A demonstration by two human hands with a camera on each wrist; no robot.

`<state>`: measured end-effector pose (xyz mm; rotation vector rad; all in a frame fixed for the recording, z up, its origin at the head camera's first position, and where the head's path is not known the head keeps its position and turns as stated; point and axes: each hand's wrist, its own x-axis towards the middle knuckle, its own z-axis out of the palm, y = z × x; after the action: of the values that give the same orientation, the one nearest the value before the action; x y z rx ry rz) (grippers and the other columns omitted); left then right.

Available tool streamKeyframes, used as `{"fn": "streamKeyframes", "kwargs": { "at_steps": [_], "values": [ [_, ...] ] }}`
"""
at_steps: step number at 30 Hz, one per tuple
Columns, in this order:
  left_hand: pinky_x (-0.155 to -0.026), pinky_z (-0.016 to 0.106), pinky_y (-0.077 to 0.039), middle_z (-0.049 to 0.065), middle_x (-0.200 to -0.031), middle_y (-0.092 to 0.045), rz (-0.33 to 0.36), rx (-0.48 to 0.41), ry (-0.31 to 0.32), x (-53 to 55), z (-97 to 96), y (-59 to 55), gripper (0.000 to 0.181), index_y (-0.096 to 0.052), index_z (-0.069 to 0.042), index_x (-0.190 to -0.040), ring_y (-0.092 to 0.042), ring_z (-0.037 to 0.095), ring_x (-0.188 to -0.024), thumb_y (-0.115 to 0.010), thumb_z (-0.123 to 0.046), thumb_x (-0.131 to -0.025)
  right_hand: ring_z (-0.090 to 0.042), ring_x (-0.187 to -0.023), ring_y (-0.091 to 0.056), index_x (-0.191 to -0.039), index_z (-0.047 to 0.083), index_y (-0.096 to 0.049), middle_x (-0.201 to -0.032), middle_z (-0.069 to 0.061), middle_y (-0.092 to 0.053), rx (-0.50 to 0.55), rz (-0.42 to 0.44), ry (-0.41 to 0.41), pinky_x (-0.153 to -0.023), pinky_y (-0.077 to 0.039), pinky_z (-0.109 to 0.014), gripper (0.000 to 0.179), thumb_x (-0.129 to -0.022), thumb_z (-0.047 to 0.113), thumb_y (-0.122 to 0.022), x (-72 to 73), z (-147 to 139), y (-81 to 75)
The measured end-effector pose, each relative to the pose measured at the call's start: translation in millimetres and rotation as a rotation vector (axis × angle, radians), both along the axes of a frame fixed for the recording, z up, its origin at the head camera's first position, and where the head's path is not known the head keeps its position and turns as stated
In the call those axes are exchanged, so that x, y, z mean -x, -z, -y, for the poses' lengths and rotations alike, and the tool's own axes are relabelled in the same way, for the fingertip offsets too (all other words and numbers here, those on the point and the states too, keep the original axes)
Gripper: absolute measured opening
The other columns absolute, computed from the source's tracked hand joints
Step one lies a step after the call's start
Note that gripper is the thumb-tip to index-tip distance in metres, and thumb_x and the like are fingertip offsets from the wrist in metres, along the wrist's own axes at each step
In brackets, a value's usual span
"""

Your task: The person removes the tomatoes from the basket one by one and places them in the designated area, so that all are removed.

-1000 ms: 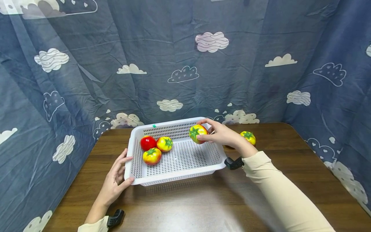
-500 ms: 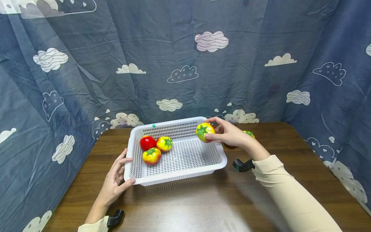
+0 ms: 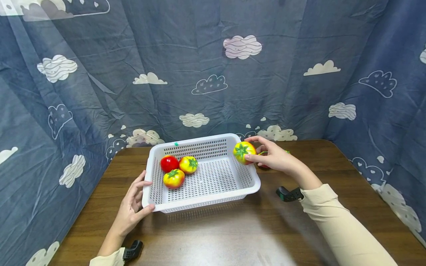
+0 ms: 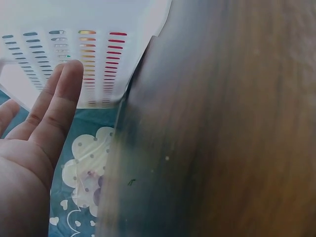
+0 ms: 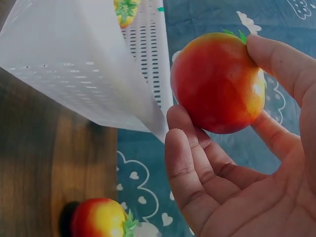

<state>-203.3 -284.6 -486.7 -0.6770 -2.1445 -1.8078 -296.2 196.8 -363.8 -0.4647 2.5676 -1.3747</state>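
Observation:
My right hand (image 3: 271,157) holds a yellow-and-red tomato (image 3: 244,152) by fingers and thumb, over the right rim of a white perforated basket (image 3: 199,202). Its green leafy top faces left in the head view; the right wrist view shows the tomato's red side (image 5: 215,84). Inside the basket, at the left, lie a red tomato (image 3: 169,163) and two yellow-and-red tomatoes (image 3: 188,164) (image 3: 173,179). My left hand (image 3: 131,207) rests at the basket's left end, thumb and index finger touching the rim. In the left wrist view its straight fingers (image 4: 66,91) lie against the perforated wall.
Another tomato (image 5: 101,217) sits on the brown wooden table (image 3: 216,240), right of the basket, mostly hidden behind my right hand in the head view. A blue cloud-patterned curtain (image 3: 206,55) hangs behind the table and at both sides.
My right hand has moved right with the tomato, from over the basket's inside to its right rim. The left hand and the basket have stayed in place.

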Motion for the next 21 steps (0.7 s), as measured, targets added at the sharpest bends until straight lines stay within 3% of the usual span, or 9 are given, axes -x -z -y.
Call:
{"fn": "streamKeyframes", "kwargs": {
  "at_steps": [9, 21],
  "values": [
    [-0.089, 0.027, -0.064, 0.019, -0.177, -0.019, 0.034, -0.043, 0.018, 0.6, -1.3, 0.1, 0.062, -0.050, 0.011, -0.140, -0.064, 0.013, -0.131, -0.072, 0.016, -0.082, -0.029, -0.100, -0.065, -0.156, 0.018, -0.048, -0.122, -0.021, -0.065, 0.061, -0.004, 0.012, -0.078, -0.061, -0.027, 0.067, -0.098, 0.030, -0.080, -3.0, -11, 4.0],
    [-0.087, 0.029, -0.065, 0.019, -0.177, -0.018, 0.044, -0.062, 0.022, 1.1, -2.6, 1.6, 0.061, -0.049, 0.011, -0.139, -0.062, 0.012, -0.133, -0.070, 0.016, -0.082, -0.024, -0.108, -0.063, -0.156, 0.019, -0.048, -0.129, -0.020, -0.065, 0.050, -0.009, 0.050, -0.082, -0.064, -0.030, 0.065, -0.100, 0.033, -0.077, -4.0, -33, 3.5]
  ]
}}
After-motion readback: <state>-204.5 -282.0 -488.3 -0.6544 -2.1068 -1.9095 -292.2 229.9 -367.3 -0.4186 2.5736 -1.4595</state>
